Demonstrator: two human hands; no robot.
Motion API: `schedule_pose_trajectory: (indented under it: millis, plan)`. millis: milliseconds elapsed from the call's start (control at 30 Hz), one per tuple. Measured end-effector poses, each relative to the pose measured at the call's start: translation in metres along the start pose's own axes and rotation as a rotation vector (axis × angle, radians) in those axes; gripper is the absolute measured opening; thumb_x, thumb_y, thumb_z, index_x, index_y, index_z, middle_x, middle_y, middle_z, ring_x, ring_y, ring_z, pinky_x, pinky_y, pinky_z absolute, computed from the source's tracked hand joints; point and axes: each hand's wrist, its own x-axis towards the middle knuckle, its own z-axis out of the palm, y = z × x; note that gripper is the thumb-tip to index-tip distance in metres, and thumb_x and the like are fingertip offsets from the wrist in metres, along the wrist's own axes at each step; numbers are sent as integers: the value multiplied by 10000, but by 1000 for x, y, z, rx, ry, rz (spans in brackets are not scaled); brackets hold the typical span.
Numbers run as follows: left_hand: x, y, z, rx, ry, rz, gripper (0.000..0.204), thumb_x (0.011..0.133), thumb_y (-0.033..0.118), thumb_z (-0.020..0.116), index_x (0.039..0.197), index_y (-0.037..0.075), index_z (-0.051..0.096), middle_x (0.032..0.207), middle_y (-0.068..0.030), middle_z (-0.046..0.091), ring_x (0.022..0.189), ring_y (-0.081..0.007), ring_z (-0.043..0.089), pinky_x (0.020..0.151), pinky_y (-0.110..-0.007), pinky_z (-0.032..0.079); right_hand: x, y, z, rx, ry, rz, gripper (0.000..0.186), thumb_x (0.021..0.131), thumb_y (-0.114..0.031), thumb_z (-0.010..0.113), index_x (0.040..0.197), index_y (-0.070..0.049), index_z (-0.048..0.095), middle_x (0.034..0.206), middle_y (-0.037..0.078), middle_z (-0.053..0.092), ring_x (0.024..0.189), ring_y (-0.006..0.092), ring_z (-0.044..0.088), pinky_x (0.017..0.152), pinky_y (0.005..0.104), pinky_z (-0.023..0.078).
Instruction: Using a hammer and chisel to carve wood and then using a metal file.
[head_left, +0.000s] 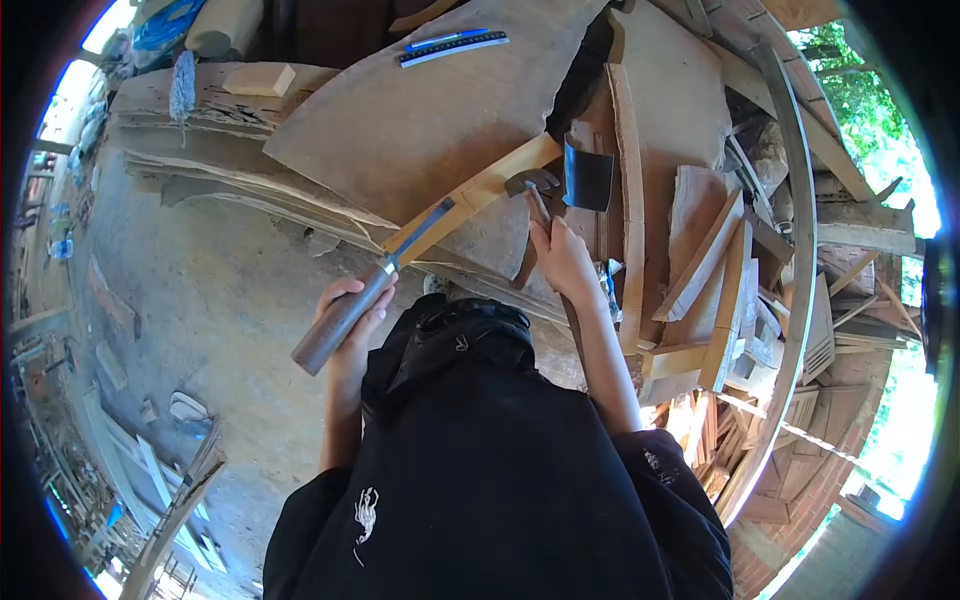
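Note:
My left hand [352,312] is closed around the brown wooden handle of a chisel [425,230]. Its narrow metal blade lies along a light wooden strip [490,185], which slants across the work surface. My right hand [566,258] grips a hammer [532,183] by its handle, close below the head. The hammer head is over or against the strip, beyond the chisel tip; whether it touches cannot be made out. Just right of the hammer head stands a dark, curved sheet-like piece [588,178].
A broad brown board [400,130] bears a dark ruler [454,50] and a blue pen [446,38]. At the far left, a pale wood block [259,80] rests on rough slabs. Offcuts [715,290] crowd the right, inside a long curved wooden edge [800,250]. Concrete floor [230,300] spreads left.

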Motion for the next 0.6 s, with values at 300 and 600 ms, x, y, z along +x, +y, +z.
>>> schedule_pose_trajectory:
  millis: [300,600]
  plan:
    - [16,2,4,-18,-87,-57,384,705,-151,494,1042,19,419,1042,-240,522,1030,-379,541,904,-435,456,1,3,2,79,22,-1,417,872,-390,441,875,24,486,758,320,571,767,477,557,692,532,435]
    - [22,5,5,-20,-106,-105,424,684,-136,476,1059,47,403,1084,-247,500,1053,-392,523,924,-454,432,-4,1,5,-4,100,-50,419,881,-388,437,832,26,471,761,291,580,765,462,560,681,520,438]
